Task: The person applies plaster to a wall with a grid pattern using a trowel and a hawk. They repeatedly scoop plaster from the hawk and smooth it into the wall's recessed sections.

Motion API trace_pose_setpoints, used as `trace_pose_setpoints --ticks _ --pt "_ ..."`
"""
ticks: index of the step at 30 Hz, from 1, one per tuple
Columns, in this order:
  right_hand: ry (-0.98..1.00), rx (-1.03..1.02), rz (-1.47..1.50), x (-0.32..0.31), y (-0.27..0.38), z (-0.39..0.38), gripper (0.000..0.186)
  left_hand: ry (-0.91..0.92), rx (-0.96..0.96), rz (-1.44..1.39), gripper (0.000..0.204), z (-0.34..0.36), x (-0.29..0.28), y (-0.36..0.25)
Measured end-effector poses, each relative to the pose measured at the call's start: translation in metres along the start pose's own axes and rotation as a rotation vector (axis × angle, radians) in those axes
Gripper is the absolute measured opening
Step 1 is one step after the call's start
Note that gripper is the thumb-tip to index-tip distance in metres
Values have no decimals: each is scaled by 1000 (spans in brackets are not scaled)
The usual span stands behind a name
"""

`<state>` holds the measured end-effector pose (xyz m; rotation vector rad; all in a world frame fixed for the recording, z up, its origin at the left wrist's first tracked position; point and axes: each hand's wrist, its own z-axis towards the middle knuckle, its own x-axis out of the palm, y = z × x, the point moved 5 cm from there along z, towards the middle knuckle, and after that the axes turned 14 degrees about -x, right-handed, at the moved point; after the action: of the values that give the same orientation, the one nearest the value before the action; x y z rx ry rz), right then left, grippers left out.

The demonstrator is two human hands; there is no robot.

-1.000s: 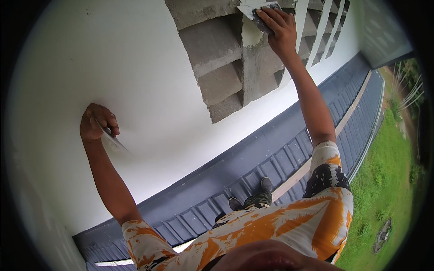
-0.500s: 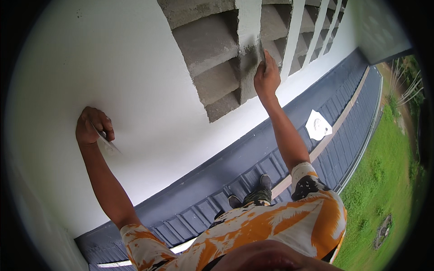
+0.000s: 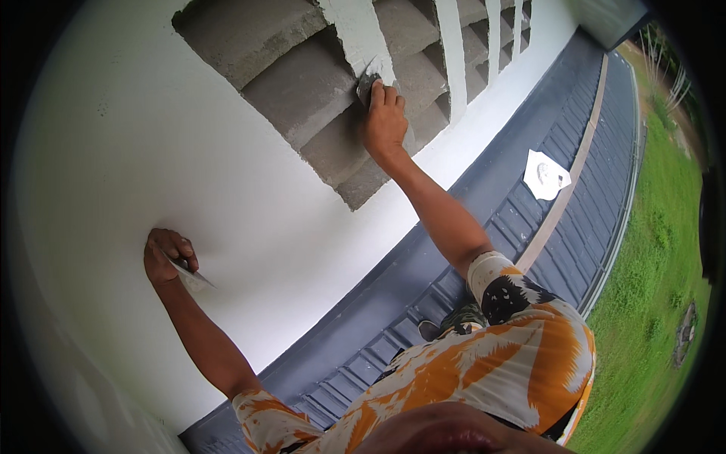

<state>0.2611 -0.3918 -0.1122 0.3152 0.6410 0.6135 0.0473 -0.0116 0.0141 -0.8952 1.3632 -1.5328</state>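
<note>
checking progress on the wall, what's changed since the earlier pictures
The right hand, with its flat tool, has moved down and left in the picture, to the left edge of the upright strip, whose upper part looks whiter. The view has turned. Nothing was let go: the left hand still holds its thin blade.

The wall [image 3: 151, 159] looks smooth and matt, the slats [image 3: 287, 94] rough, grainy bare concrete, the upright strip [image 3: 352, 30] coated but ragged-edged, the scraper [image 3: 366, 85] smeared and dull, the ribbed roof [image 3: 514, 219] faintly glossy metal, the plank [image 3: 591, 125] dull wood, and the shirt [image 3: 522, 356] soft matt cloth.
</note>
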Motion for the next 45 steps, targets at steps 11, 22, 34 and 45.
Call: trace_pose_setpoints --ticks 11,22,34,45 --pt "54 18 113 1 20 -45 61 -35 36 86 45 -8 -1 0" --pt "-363 -799 16 -36 -41 64 63 -79 -4 118 45 -4 -4 6" --pt "-330 102 161 -5 -9 -24 59 -11 -17 79 44 -3 -6 6" --pt "-574 -532 163 -73 3 55 64 -256 5 150 52 -13 -10 7"
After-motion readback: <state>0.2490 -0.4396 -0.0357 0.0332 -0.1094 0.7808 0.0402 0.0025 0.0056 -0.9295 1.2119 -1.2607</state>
